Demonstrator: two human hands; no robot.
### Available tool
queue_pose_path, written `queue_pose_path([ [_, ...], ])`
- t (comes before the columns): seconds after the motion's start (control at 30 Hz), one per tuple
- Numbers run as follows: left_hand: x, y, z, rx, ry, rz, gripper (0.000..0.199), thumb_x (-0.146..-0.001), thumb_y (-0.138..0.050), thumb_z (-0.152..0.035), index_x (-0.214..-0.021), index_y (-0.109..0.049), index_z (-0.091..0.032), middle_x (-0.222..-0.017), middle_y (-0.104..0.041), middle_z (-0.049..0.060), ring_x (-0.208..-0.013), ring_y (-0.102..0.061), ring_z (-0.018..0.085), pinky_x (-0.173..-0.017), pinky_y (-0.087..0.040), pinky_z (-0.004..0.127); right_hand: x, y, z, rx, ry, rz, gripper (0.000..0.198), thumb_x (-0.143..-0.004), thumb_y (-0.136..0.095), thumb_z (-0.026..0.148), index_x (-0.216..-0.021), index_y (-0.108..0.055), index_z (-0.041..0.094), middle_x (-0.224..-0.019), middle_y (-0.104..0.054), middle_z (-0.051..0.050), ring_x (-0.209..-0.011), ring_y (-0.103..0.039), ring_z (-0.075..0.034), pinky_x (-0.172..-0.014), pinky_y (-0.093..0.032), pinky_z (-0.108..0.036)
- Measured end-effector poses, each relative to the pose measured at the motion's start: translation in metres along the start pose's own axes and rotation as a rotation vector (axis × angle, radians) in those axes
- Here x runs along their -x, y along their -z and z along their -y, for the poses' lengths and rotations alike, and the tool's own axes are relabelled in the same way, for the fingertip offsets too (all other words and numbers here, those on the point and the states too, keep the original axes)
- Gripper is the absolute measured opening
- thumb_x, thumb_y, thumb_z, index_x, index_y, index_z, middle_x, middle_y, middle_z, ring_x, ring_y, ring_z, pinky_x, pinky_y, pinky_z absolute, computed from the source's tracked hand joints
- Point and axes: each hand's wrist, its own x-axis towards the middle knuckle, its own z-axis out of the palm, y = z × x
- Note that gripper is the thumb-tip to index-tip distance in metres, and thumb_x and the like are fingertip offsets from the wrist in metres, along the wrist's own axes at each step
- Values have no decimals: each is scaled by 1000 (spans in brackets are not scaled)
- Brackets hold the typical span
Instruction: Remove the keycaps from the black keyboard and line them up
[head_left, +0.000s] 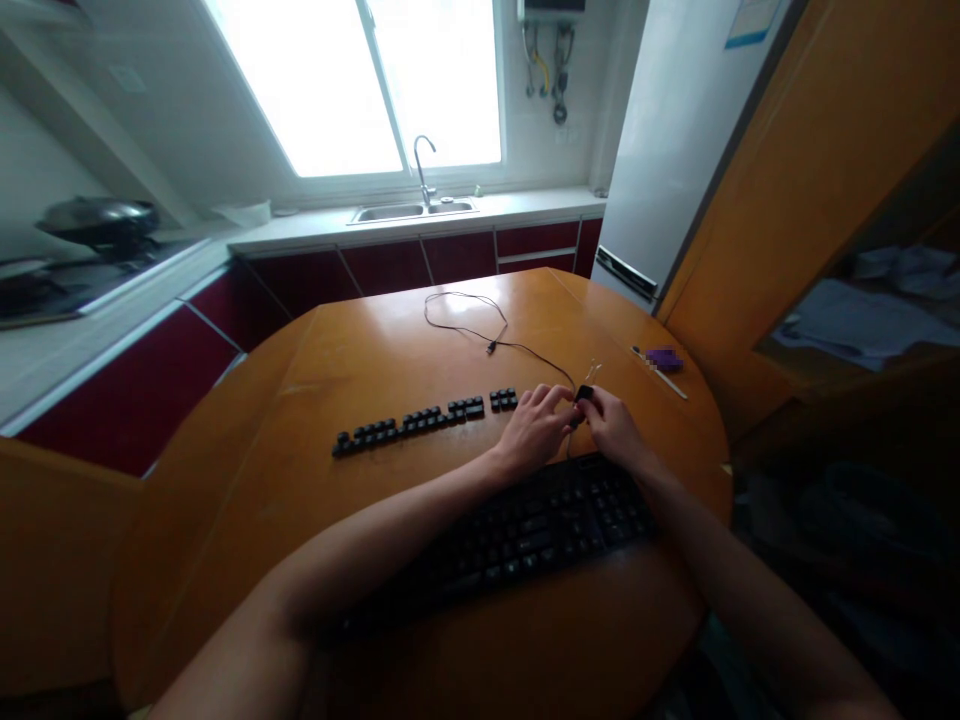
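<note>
Black keycaps (431, 418) stand in a double row of several groups on the wooden table. My right hand (613, 428) is closed, pinching a black keycap (585, 393) between thumb and fingers. Close beside it, my left hand (534, 428) has its fingers apart, their tips by another small black piece (576, 418), probably a keycap, partly hidden between the hands. The right end of the row runs up to my left hand. Below both hands lies a black keyboard (536, 530), partly covered by my left forearm and in shadow.
A thin black cable (457, 328) loops across the table (360, 350), its plug lying near the middle. A wire tool (594, 370) lies just beyond my hands. Farther right are a white stick-like brush (664, 375) and a purple item (666, 358). A refrigerator (667, 150) stands behind.
</note>
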Motion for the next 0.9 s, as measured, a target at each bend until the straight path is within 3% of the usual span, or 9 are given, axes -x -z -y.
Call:
queue_pose_path([
  [0.17, -9, 1, 12, 178, 120, -114, 15, -86, -74, -32, -100, -74, -28, -123, -59, 4, -115, -51, 23, -103, -44, 38, 4, 2, 0, -63, -69, -46, 22, -95, -49, 32, -79, -59, 21, -73, -67, -4, -69, -63, -20, -64, -45, -31],
  [0.27, -23, 2, 30, 98, 274, -174, 13, -83, -76, -32, -95, -76, -28, -126, -57, 5, -121, -47, 27, -107, -39, 44, 3, 5, -2, -102, -88, -149, 28, -96, -47, 34, -77, -61, 20, -73, -69, -6, -70, -66, -21, -71, -48, -33],
  [0.43, -38, -9, 57, -32, 377, -69, 10, -80, -77, -32, -89, -79, -29, -132, -55, 5, -127, -41, 32, -104, -36, 50, 0, 8, -11, -121, -97, -226, 31, -96, -47, 37, -76, -62, 19, -74, -71, -8, -70, -67, -21, -72, -50, -34],
  [0.63, -38, -20, 67, -74, 449, 28, 15, -80, -73, -36, -90, -79, -27, -134, -53, 7, -128, -38, 34, -102, -34, 50, -1, 6, -15, -130, -92, -227, 31, -96, -48, 38, -77, -63, 19, -75, -72, -8, -70, -67, -21, -72, -50, -34],
  [0.9, -39, -24, 78, -57, 489, 44, 18, -77, -74, -40, -88, -79, -27, -133, -54, 7, -125, -41, 34, -101, -35, 51, -1, 6, -16, -136, -85, -213, 29, -96, -48, 37, -78, -63, 19, -76, -72, -8, -71, -67, -22, -71, -50, -35],
])
